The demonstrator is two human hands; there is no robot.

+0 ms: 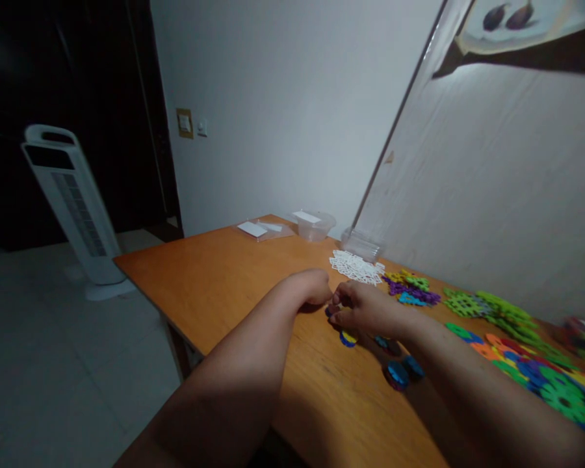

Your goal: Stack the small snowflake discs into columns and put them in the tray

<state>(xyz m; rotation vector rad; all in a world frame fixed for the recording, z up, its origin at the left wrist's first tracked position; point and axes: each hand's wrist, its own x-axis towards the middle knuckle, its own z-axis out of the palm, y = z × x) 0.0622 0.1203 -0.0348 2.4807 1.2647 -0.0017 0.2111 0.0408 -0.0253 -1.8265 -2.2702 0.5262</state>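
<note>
My left hand (312, 286) and my right hand (363, 308) meet over the middle of the orange wooden table (214, 286). Both are curled closed, pinching small dark plastic snowflake discs (332, 311) between their fingertips; the pieces are mostly hidden. A yellow and blue disc (348, 338) lies on the table just below the hands. Blue and dark discs (398, 373) sit under my right forearm.
A white heap of discs (357, 266), a purple and yellow cluster (412, 288), green discs (487, 307) and a multicoloured spread (541, 374) line the wall side. Clear plastic containers (314, 224) and a lid (259, 229) stand at the far end. A white tower fan (75, 205) stands on the floor left.
</note>
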